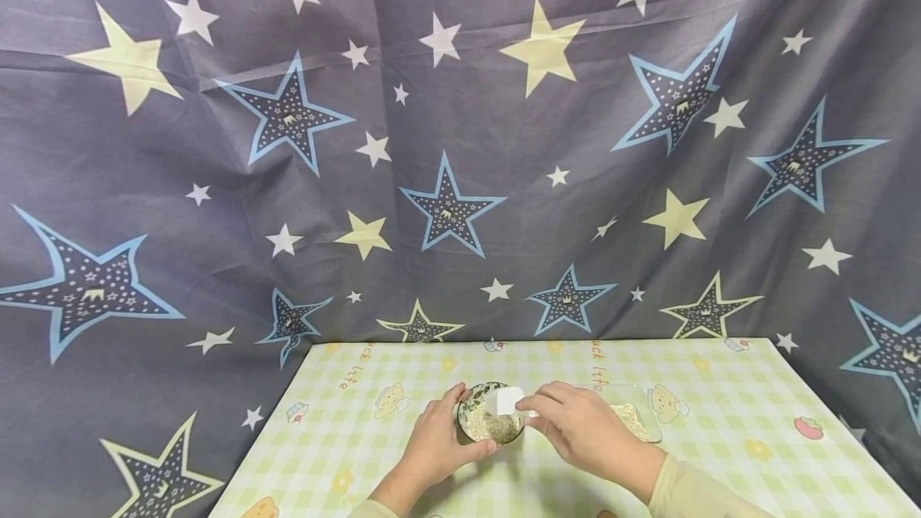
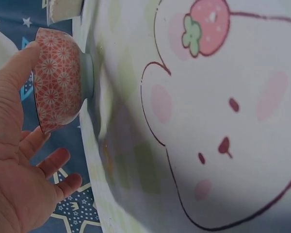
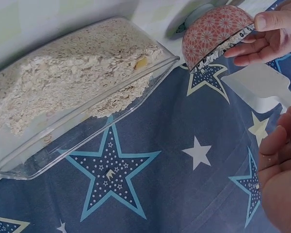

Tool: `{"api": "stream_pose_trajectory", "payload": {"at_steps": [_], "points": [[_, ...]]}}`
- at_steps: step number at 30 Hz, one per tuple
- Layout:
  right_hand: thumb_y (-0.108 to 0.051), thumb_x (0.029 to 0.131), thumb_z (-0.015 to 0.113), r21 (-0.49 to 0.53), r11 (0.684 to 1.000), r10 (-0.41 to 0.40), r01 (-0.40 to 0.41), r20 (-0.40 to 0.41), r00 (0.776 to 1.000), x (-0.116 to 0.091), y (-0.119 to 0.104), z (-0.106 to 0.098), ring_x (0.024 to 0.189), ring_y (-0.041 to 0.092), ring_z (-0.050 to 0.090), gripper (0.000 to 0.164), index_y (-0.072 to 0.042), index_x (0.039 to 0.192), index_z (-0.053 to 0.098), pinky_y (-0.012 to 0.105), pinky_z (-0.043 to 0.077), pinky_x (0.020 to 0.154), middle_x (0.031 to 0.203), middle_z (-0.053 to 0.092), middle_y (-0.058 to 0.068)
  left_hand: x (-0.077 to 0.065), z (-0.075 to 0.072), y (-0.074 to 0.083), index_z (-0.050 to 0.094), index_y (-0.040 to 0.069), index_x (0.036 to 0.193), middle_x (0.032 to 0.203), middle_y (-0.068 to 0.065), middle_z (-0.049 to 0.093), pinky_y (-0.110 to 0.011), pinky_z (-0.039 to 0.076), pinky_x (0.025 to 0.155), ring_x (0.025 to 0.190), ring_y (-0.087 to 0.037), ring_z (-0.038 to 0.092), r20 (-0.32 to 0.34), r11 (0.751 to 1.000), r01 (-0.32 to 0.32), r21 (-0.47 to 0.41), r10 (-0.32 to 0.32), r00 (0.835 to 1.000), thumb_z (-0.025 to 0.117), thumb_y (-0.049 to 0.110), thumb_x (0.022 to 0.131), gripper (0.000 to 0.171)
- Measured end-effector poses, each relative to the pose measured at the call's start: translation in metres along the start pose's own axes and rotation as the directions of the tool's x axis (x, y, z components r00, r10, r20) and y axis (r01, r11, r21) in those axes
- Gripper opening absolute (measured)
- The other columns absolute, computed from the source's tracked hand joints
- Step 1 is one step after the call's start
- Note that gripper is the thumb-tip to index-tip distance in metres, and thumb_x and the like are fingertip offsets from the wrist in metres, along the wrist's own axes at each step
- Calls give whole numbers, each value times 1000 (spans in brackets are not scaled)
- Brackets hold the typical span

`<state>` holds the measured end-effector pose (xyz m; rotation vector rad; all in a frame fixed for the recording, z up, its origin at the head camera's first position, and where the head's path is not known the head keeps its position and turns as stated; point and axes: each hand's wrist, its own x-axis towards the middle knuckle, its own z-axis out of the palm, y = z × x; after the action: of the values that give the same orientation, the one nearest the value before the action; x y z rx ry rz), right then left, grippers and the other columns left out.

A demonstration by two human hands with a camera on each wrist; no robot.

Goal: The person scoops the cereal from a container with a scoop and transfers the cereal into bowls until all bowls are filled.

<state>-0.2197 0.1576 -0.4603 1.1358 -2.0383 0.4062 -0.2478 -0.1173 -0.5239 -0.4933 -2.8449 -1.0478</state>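
Observation:
My left hand holds a small bowl by its rim, thumb on one side and fingers on the other. The bowl has a red floral outside and a patterned inner rim; pale flakes lie inside it in the head view. My right hand grips the handle of a white scoop, whose blade is over the bowl. What the scoop carries cannot be made out. Beside the right hand stands a clear plastic container of oat flakes, partly hidden by that hand in the head view.
A green-and-white checked tablecloth with cartoon prints covers the table. Behind it hangs a dark curtain with stars. The oat container stands right of the bowl.

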Motion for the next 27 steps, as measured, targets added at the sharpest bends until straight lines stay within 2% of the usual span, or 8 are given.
{"api": "stream_pose_trajectory", "payload": {"at_steps": [3,6,10,14,17,20,23,27], "points": [[-23,105,68,51,997,58,-56,-31,998,-1,0,-6,79,2,67,14,-19,116,75,18,58,72,98,74,-10,0,0,1,41,1,160,153,-13,61,-65,48,114,136,-42,57,4,1000,0,8,0,1000,90,60,79,112],[-15,103,70,109,983,153,-146,-55,987,-3,3,-14,73,-5,58,16,-18,117,76,13,52,67,92,71,-13,0,-1,2,41,0,160,152,-14,62,-64,48,114,135,-42,58,3,1000,-2,24,2,1000,90,60,78,113],[-4,97,73,171,932,336,-321,-68,939,-10,11,-31,69,-10,46,22,-15,116,77,10,44,62,82,64,-16,1,-1,2,41,1,160,151,-16,61,-65,49,114,135,-42,58,8,999,-4,41,4,1000,91,60,76,114],[-3,102,68,229,838,524,-496,-77,849,-22,21,-50,71,-8,55,17,-10,112,79,15,49,61,81,72,-9,2,0,2,41,2,161,150,-20,60,-66,49,114,136,-43,57,13,999,-11,46,10,1000,90,62,77,114],[-8,106,63,262,741,653,-618,-66,754,-32,30,-62,73,-5,62,17,-8,111,79,21,53,60,84,77,-3,3,0,4,41,3,162,153,-21,57,-66,47,116,140,-43,55,7,999,-24,48,24,1000,87,65,79,114],[-15,110,60,288,633,755,-719,-25,655,-44,39,-71,70,-1,62,21,-7,114,79,23,53,57,83,75,-1,5,0,9,40,3,162,156,-21,55,-66,45,119,143,-43,52,-2,998,-47,40,47,999,86,65,80,113],[-21,112,58,315,536,820,-783,24,571,-55,48,-77,67,3,60,26,-5,115,78,23,53,56,82,73,-1,8,1,16,41,6,162,158,-19,55,-65,44,120,145,-41,51,-8,998,-66,20,66,998,87,62,81,109],[-24,113,57,344,437,868,-831,80,490,-70,58,-83,65,6,58,31,-1,118,76,23,51,54,79,70,-3,11,4,28,41,9,163,159,-14,54,-62,43,122,147,-37,51,2,996,-85,-13,85,996,86,58,83,104]]}}
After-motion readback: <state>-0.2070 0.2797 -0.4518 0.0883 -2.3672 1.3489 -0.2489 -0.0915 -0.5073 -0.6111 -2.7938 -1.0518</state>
